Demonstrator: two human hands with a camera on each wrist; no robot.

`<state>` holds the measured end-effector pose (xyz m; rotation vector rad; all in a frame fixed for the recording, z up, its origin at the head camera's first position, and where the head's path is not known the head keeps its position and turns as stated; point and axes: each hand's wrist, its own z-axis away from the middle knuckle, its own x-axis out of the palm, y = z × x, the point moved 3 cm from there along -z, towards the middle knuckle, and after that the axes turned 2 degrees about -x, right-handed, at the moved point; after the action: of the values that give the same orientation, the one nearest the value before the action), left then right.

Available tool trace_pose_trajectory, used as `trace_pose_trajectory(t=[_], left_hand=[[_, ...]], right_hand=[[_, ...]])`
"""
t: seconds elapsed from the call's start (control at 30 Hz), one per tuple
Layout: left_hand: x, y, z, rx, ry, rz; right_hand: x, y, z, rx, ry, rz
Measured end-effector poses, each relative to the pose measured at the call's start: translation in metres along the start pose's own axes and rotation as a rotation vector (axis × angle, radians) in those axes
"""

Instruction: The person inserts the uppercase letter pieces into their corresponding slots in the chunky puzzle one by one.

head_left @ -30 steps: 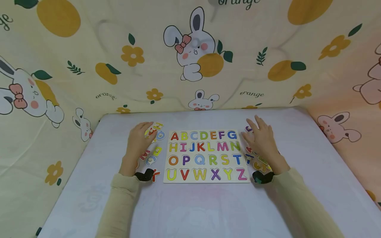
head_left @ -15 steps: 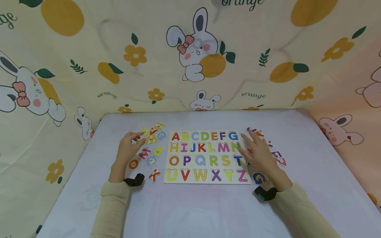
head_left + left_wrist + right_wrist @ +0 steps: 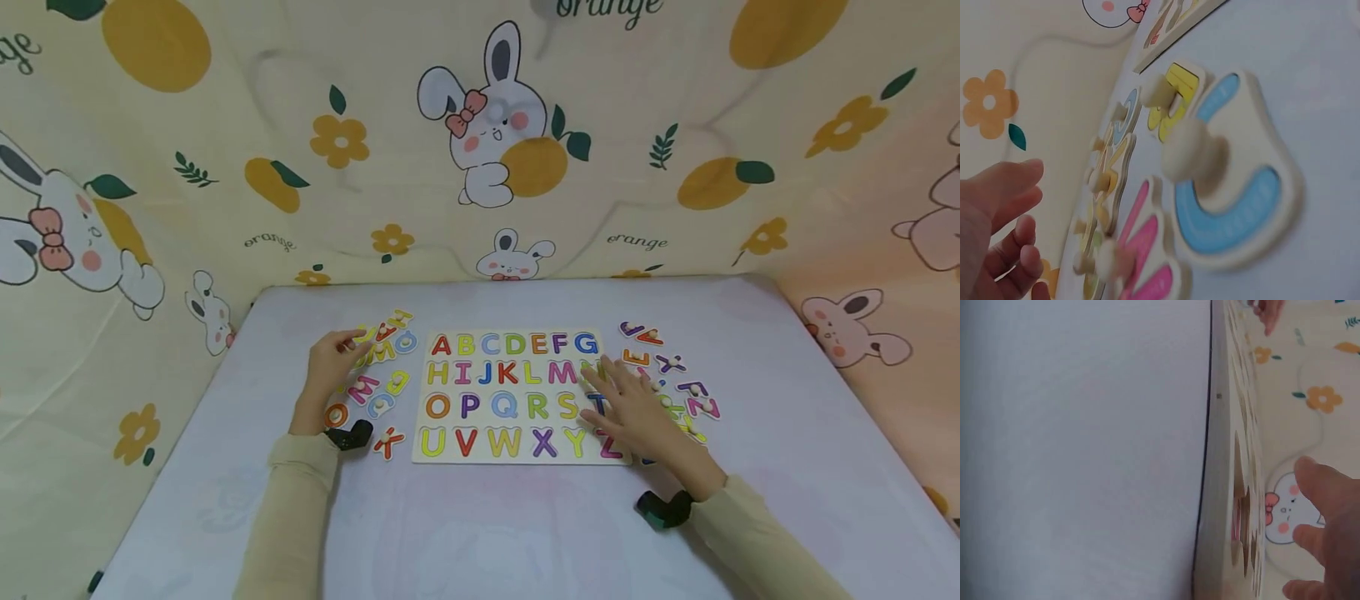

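A white alphabet puzzle board (image 3: 485, 407) with coloured letter shapes from A to Z lies flat on the table. My right hand (image 3: 641, 417) is over the board's right side, fingers spread, covering some letters near N, T and Z. In the right wrist view, those fingers (image 3: 1319, 487) hold nothing. To the left, my left hand (image 3: 330, 371) hovers beside loose knobbed letter pieces, its fingers loosely bent. Nothing is between them in the left wrist view. Closest to that camera is a blue letter piece (image 3: 1229, 219), with a pink M (image 3: 363, 389) beside it.
Left of the board lie more pieces, among them an orange O (image 3: 337, 415), a red K (image 3: 388, 443) and a yellow D (image 3: 397, 382). Several others, including an X (image 3: 670, 364) and an orange E (image 3: 636, 357), lie to its right. A rabbit-print cloth (image 3: 442, 242) hangs behind.
My right hand has moved left and nearer, over the board, uncovering pieces on the right. The left hand drew back to the left, then shifted slightly right again.
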<state>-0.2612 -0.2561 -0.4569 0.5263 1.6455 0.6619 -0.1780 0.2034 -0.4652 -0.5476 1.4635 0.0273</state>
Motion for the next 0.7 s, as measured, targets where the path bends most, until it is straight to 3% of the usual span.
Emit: trace_pose_trajectory(t=[0.27, 0.53, 0.7], left_hand=[[0.006, 0.006, -0.016, -0.025, 0.003, 0.013], [0.019, 0.007, -0.027, -0.075, -0.004, 0.019], [0.023, 0.011, -0.028, -0.168, 0.021, 0.029]], right_hand=[[0.004, -0.011, -0.003, -0.081, -0.050, 0.013], [0.011, -0.011, -0.001, -0.080, -0.115, 0.016], [0.010, -0.012, 0.001, -0.087, -0.117, 0.015]])
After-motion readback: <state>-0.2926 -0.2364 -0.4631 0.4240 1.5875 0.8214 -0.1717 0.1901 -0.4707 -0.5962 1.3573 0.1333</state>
